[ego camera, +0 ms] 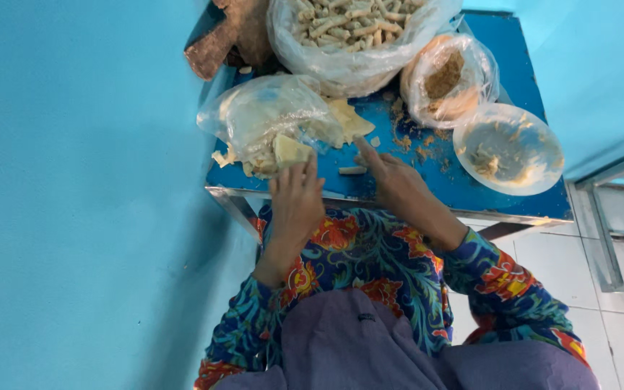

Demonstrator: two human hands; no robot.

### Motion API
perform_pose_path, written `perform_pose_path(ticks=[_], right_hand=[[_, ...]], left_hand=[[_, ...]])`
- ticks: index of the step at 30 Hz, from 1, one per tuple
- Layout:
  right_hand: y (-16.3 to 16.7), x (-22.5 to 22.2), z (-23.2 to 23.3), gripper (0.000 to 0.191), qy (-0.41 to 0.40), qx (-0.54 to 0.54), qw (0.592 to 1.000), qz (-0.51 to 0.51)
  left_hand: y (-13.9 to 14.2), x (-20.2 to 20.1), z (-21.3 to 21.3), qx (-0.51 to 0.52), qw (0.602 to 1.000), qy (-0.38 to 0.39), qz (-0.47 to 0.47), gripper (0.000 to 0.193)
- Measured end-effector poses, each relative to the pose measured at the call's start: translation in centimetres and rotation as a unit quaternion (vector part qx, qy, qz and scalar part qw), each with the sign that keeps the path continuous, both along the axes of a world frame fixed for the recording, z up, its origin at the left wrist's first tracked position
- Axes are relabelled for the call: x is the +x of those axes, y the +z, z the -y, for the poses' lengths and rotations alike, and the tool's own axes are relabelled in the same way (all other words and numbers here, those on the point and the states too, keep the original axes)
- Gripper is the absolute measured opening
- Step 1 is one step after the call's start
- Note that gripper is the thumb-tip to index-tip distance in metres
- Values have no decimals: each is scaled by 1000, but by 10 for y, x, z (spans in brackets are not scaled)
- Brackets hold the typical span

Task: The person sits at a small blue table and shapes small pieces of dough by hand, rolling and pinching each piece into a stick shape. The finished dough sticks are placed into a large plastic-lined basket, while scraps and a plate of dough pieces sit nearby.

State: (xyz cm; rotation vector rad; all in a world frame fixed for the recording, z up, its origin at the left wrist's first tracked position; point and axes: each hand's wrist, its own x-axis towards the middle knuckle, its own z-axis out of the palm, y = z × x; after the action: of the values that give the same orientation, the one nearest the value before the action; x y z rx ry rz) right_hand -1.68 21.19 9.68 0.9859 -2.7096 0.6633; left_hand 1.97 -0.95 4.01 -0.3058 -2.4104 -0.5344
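Left hand (296, 193): fingers pinching a thin pale-yellow square dough wrapper (289, 151) at the blue tabletop (464, 189) edge.
Right hand (393, 180): fingers spread, empty, beside a small pale rolled piece (352, 170).
Handling: wrapper looks light, floppy, tearable; take it by a corner.

On the blue desk (471, 188), the left hand (296, 195) pinches a pale wrapper sheet (290, 150) at the clear bag (269, 115). The right hand (391, 180) rests flat, fingers beside a small rolled piece (352, 170). A plastic bowl (508, 148) sits at three o'clock.
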Motion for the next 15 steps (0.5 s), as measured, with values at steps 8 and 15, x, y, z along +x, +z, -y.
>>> perform_pose_path(ticks=[8,15], right_hand=[[-34,-2,17,92,44,41,976,-208],[9,-21,19,44,-78,-14,985,-151]], left_hand=[[-2,14,33,2,999,26,-40,36],[-8,20,54,19,996,40,-80,32]])
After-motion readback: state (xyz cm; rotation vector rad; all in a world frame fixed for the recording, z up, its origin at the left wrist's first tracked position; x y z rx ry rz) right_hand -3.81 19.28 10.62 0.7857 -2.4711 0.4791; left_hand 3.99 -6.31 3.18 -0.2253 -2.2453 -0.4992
